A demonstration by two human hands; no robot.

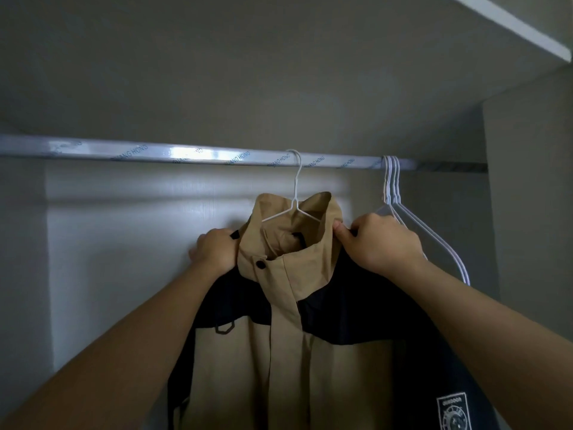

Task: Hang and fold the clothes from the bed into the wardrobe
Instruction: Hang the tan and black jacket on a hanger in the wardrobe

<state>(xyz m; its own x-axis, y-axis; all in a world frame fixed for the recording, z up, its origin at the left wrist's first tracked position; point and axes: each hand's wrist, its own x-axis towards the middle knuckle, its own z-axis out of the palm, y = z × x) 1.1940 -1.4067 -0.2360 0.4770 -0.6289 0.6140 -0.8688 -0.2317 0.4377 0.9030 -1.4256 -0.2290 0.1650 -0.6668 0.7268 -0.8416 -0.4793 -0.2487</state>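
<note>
Up in the wardrobe now, and the jacket (pixel 288 352), tan with navy shoulders, hangs on a white wire hanger (pixel 296 193) whose hook sits over the silver rail (pixel 155 153). Both hands are on it, 1 at each side of the tall collar. The left hand (pixel 215 249) is at the shoulder on the view's left. Its fingers (pixel 198 252) are curled round the fabric just beside the collar, with the thumb against a small black tab. The right hand (pixel 384 243) is at the other shoulder, thumb and forefinger pressed together, pinching the collar's edge. So the jacket hangs between the 2 hands. Its collar stands above the knuckles, and its body drops between the forearms and out of the bottom of the view. The hanger's wire arms run down inside the collar and vanish under the cloth. Just right of the right hand, 3 empty hangers (pixel 393 187) hang bunched on the same rail, their arms passing behind that hand. Whether they touch it I cannot tell. A square patch (pixel 453 411) shows low on the navy sleeve at right. A white shelf (pixel 508 23) crosses the top right corner.
</note>
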